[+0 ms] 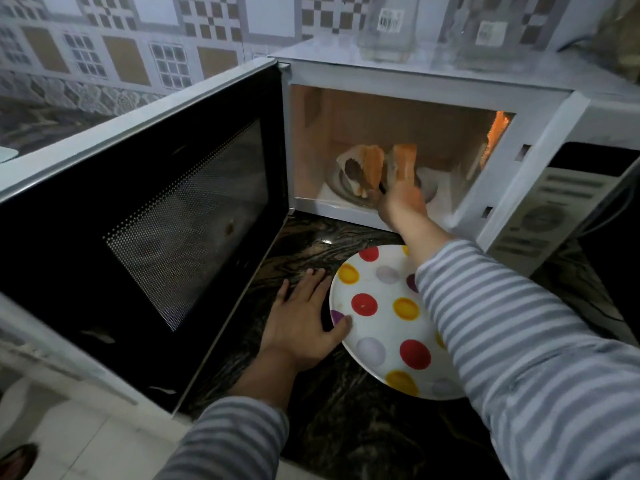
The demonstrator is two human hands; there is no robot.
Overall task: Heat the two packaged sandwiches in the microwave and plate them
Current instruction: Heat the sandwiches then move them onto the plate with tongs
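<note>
The white microwave (540, 140) stands lit with its door (145, 230) swung wide open to the left. Two sandwiches rest inside on the glass turntable (337, 188): the left one (363, 168) and the right one (403, 161). My right hand (401, 202) reaches into the cavity and grips the right sandwich at its near end. My left hand (304, 320) lies flat on the dark counter with its thumb on the rim of a white plate (377, 327) with red, yellow and purple dots, which sits in front of the microwave.
The open door blocks the space to the left of the plate. Two clear glass containers (388, 26) stand on top of the microwave. The control panel (547, 213) is at the right. The dark marbled counter (339, 427) runs to a pale front edge.
</note>
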